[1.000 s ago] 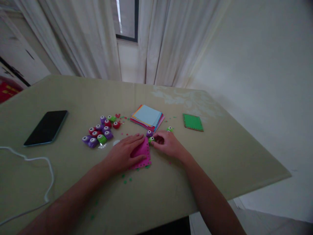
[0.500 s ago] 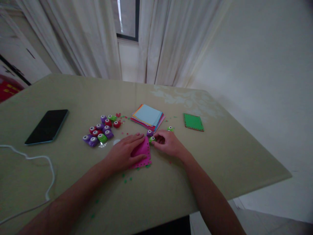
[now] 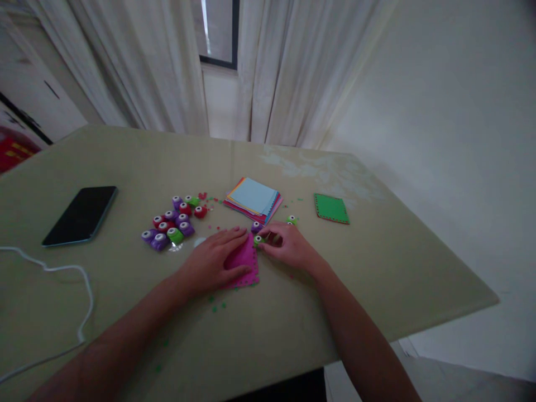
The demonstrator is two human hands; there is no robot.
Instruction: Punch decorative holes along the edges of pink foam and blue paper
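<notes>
My left hand (image 3: 215, 258) lies flat with its fingers stretched over a pink square of paper (image 3: 243, 258), holding it down on the table. Small punched holes run along the paper's right and lower edges. My right hand (image 3: 287, 244) has thumb and fingers around a small green craft punch (image 3: 258, 240) at the paper's upper right edge. Just behind that punch stands a purple punch (image 3: 256, 227). Another green punch (image 3: 292, 220) shows partly behind my right hand. My right fingertips partly cover the punch they hold.
Several purple, red and green punches (image 3: 169, 216) cluster to the left. A stack of coloured paper (image 3: 254, 196) lies behind my hands, a green square with punched edges (image 3: 331, 208) to the right. A black tablet (image 3: 81, 216), white cable (image 3: 86, 296) and paper bits (image 3: 214, 309) lie on the table.
The green punch in my right hand has shifted very slightly left along with the fingertips. My left hand stays on the pink paper.
</notes>
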